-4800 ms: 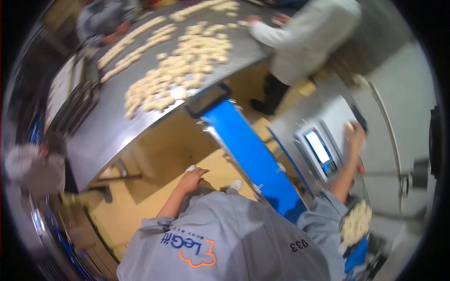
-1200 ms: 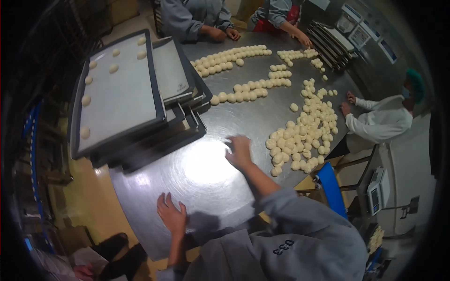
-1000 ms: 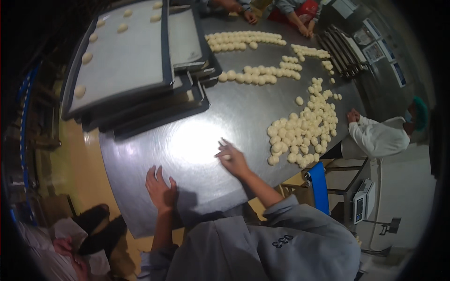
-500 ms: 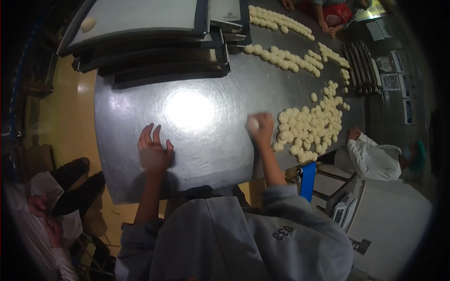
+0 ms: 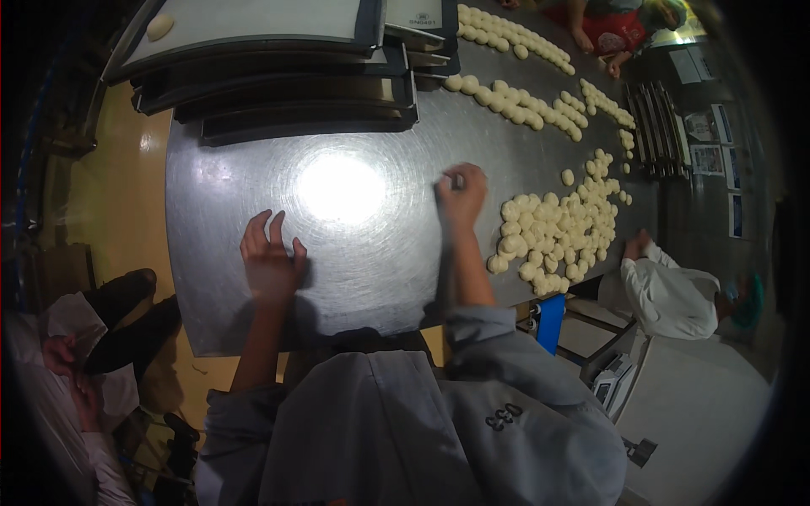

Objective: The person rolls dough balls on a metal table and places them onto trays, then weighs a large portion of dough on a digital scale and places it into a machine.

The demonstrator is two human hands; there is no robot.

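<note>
Two hands rest on a round, brushed-steel table (image 5: 253, 320) that reflects a bright overhead light near its centre. We note a yellowish floor (image 5: 118, 194) at the left and a stack of dark baking trays (image 5: 295, 93) along the far edge, the top tray carrying one dough piece (image 5: 159, 26). A heap of pale dough balls (image 5: 557, 232) lies on the right part of the table, with further rows (image 5: 515, 105) beyond it. A co-worker in white (image 5: 671, 295) stands at the right edge.

Our left hand (image 5: 270, 257) lies palm down on bare steel, fingers spread, holding nothing. Our right hand (image 5: 460, 192) is extended forward, just left of the heap, fingers curled downward against the table; we cannot tell whether a dough ball sits beneath them.
</note>
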